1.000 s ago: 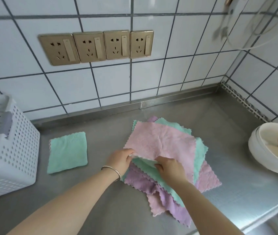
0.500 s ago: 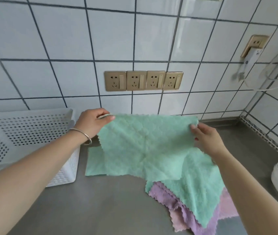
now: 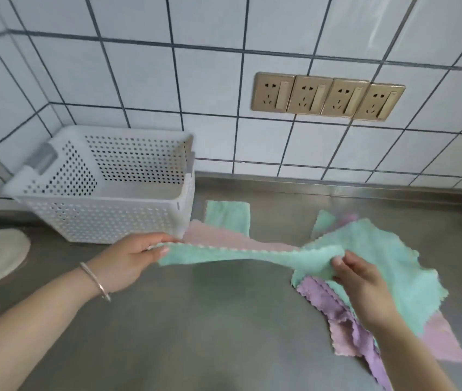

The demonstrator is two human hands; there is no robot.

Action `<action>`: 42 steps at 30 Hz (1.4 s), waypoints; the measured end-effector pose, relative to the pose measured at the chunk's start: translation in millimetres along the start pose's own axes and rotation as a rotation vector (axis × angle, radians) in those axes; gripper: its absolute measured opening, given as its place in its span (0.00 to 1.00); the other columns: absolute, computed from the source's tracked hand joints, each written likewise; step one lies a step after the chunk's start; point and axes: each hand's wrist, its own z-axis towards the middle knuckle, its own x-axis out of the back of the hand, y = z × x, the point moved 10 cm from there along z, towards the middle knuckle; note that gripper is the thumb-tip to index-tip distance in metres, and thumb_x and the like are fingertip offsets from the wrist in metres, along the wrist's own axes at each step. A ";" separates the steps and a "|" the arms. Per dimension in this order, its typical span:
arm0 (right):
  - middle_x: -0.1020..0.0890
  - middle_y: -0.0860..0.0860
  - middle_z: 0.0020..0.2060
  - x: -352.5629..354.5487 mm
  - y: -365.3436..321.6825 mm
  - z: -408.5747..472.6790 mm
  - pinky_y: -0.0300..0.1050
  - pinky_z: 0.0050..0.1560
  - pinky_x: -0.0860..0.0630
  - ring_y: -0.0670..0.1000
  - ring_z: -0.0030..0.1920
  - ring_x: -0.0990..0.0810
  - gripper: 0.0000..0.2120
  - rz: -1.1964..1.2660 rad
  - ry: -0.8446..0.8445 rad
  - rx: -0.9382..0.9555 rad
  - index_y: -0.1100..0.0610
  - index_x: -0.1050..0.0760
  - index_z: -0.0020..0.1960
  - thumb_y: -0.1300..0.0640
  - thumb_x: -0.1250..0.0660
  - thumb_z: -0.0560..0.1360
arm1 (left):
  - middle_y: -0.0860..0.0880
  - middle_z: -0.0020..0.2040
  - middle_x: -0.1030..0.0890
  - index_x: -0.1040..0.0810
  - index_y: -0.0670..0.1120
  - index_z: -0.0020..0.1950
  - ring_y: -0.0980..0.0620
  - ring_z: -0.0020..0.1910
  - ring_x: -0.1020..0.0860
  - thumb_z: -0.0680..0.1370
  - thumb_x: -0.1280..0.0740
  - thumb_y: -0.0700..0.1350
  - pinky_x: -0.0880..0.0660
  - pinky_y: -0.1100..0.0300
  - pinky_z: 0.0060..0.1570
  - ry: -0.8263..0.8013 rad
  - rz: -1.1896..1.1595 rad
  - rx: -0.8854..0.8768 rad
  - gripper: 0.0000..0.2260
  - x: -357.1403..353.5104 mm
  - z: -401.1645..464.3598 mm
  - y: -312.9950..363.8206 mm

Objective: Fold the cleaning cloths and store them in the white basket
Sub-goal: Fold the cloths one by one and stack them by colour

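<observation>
Head cam: I see both hands stretching one cloth [image 3: 224, 256] over the counter [image 3: 210, 320]
Left hand [image 3: 128, 261]: pinching its left end
Right hand [image 3: 356, 280]: pinching the right end, above the pile [image 3: 387, 280]
Basket [image 3: 105, 213]: back left, by the wall

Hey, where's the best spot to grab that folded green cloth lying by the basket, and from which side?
Probably the near right corner of the folded green cloth, coming from above and the right. It lies flat on the counter, so a pinch at an edge suits it. The basket blocks its left, and the held cloth overlaps its near edge.
</observation>
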 end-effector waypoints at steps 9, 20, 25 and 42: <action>0.29 0.49 0.27 -8.6 209.6 -83.1 0.32 0.30 0.36 0.40 0.27 0.32 0.12 -0.382 -0.186 -0.457 0.60 0.28 0.32 0.63 0.34 0.75 | 0.58 0.64 0.25 0.27 0.55 0.64 0.64 0.61 0.28 0.80 0.41 0.47 0.36 0.70 0.63 -0.390 0.143 0.476 0.14 -144.4 -85.1 -175.6; 0.28 0.52 0.27 -4.9 203.4 -34.6 0.46 0.32 0.38 0.51 0.30 0.32 0.12 -0.623 -0.004 -0.384 0.61 0.32 0.35 0.61 0.38 0.76 | 0.48 0.47 0.20 0.25 0.45 0.60 0.51 0.42 0.24 0.79 0.39 0.47 0.32 0.70 0.34 0.001 0.124 0.480 0.12 -110.5 -23.3 -172.7; 0.27 0.51 0.27 -9.6 202.9 -11.6 0.44 0.30 0.39 0.51 0.30 0.30 0.13 -0.690 0.030 -0.393 0.55 0.32 0.33 0.58 0.39 0.77 | 0.38 0.58 0.21 0.26 0.37 0.60 0.42 0.55 0.23 0.80 0.40 0.45 0.31 0.57 0.46 0.030 0.250 0.523 0.15 -108.6 6.0 -171.3; 0.17 0.55 0.42 -10.9 205.5 11.9 0.46 0.41 0.30 0.57 0.43 0.22 0.12 -0.897 0.127 -0.378 0.52 0.24 0.48 0.48 0.43 0.78 | 0.40 0.62 0.23 0.29 0.40 0.63 0.42 0.61 0.25 0.80 0.42 0.45 0.31 0.56 0.56 0.067 0.334 0.625 0.15 -111.9 19.6 -198.9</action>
